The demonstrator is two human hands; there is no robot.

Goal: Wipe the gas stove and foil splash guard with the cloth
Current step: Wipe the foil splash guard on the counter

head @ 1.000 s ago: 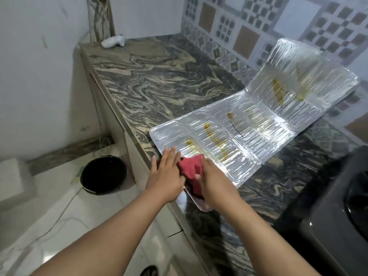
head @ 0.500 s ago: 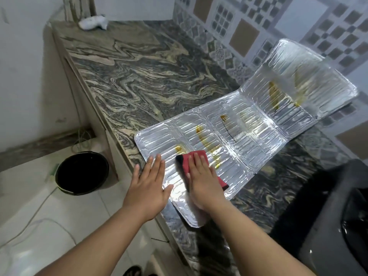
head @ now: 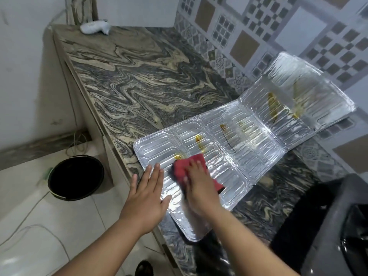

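Observation:
The foil splash guard (head: 249, 140) lies unfolded on the marble counter, its far panel leaning against the tiled wall. Yellow-brown grease streaks mark several panels. A red cloth (head: 188, 165) rests on the near panel, and my right hand (head: 199, 186) presses flat on it, fingers spread. To the left, my left hand (head: 146, 196) lies flat and open on the foil's near edge, holding it down. The dark gas stove (head: 338, 226) shows at the lower right, partly cut off.
The marble counter (head: 139, 76) stretches away to the back left, where a small white object (head: 95, 27) lies by the wall. Below the counter's left edge stands a black bucket (head: 75, 177) on the tiled floor with loose cables.
My right hand flattened onto the cloth and slid it up the near panel toward the stains. My left hand let go of the cloth and moved left to lie flat on the foil's edge.

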